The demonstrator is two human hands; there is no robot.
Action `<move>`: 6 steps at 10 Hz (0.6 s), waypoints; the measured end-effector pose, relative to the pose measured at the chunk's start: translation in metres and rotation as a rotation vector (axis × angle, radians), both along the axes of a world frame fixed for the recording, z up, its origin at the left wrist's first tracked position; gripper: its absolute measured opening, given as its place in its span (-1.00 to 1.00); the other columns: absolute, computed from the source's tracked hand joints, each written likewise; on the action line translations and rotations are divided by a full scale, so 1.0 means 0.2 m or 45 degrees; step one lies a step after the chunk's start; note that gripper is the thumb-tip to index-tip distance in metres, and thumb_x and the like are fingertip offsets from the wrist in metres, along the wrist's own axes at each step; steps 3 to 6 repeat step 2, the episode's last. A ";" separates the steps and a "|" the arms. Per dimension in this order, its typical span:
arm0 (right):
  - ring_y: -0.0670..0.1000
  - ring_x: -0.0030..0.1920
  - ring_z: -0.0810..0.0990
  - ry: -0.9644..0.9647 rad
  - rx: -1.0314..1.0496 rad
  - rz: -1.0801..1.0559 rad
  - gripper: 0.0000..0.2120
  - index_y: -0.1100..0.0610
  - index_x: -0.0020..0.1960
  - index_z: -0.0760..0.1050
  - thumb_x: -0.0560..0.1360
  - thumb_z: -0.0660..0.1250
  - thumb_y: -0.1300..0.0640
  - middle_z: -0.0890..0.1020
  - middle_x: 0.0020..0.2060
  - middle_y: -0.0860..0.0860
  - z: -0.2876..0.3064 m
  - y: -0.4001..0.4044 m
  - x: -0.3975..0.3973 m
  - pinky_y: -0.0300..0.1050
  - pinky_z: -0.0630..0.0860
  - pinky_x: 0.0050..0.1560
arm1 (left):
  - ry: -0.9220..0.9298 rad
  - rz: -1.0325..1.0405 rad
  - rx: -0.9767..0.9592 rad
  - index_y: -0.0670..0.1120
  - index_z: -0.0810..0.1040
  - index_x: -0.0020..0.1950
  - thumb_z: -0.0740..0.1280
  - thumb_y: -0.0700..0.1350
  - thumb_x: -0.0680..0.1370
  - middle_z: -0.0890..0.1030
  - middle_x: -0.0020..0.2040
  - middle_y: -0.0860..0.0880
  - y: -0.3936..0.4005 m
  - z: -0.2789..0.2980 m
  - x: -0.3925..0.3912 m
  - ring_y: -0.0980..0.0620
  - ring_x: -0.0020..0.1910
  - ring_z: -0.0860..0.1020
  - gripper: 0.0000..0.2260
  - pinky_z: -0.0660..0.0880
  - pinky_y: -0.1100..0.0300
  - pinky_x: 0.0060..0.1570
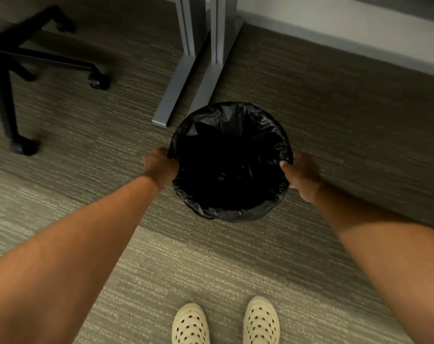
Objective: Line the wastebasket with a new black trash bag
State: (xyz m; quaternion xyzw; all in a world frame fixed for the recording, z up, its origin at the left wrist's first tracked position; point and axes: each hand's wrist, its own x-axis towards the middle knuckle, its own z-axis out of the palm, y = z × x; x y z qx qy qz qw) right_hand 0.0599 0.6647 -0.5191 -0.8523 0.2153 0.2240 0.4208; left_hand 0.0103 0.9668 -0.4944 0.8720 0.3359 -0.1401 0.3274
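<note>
Wastebasket [232, 218] on the carpet, just in front of the grey desk legs [186, 78]; black trash bag [229, 125] already seated inside, its mouth folded over the whole visible rim; left hand [161, 167] and right hand [301, 175], each grip pinching the bag's folded edge on opposite sides; judged nearly complete, only final snugging left.

A single head-worn, wide-angle view looks steeply down and forward from standing height at the carpet [235, 256]. The wearer's shoes [226, 324] sit at 6 o'clock, grey desk legs [201, 58] at 12, a chair base [25, 58] at 10.
</note>
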 end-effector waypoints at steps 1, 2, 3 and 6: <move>0.24 0.18 0.55 -0.157 -0.166 0.125 -0.68 0.16 0.23 0.52 0.56 0.28 0.01 0.60 0.16 0.19 0.04 0.00 -0.05 0.00 0.50 0.14 | -0.051 -0.111 0.133 -0.27 0.44 0.32 0.23 -0.17 0.57 0.48 0.28 -0.35 -0.02 0.03 -0.04 -0.33 0.27 0.43 -0.65 0.38 -0.02 0.17; 0.24 0.22 0.52 -0.347 -0.330 0.265 -0.57 0.13 0.31 0.43 0.53 0.29 -0.08 0.57 0.21 0.18 0.15 0.00 -0.12 -0.02 0.46 0.15 | -0.152 -0.335 0.276 -0.18 0.28 0.46 0.16 0.02 0.61 0.35 0.41 -0.29 -0.07 0.11 -0.08 -0.30 0.35 0.34 -0.53 0.30 -0.12 0.30; 0.24 0.22 0.52 -0.347 -0.330 0.265 -0.57 0.13 0.31 0.43 0.53 0.29 -0.08 0.57 0.21 0.18 0.15 0.00 -0.12 -0.02 0.46 0.15 | -0.152 -0.335 0.276 -0.18 0.28 0.46 0.16 0.02 0.61 0.35 0.41 -0.29 -0.07 0.11 -0.08 -0.30 0.35 0.34 -0.53 0.30 -0.12 0.30; 0.24 0.22 0.52 -0.347 -0.330 0.265 -0.57 0.13 0.31 0.43 0.53 0.29 -0.08 0.57 0.21 0.18 0.15 0.00 -0.12 -0.02 0.46 0.15 | -0.152 -0.335 0.276 -0.18 0.28 0.46 0.16 0.02 0.61 0.35 0.41 -0.29 -0.07 0.11 -0.08 -0.30 0.35 0.34 -0.53 0.30 -0.12 0.30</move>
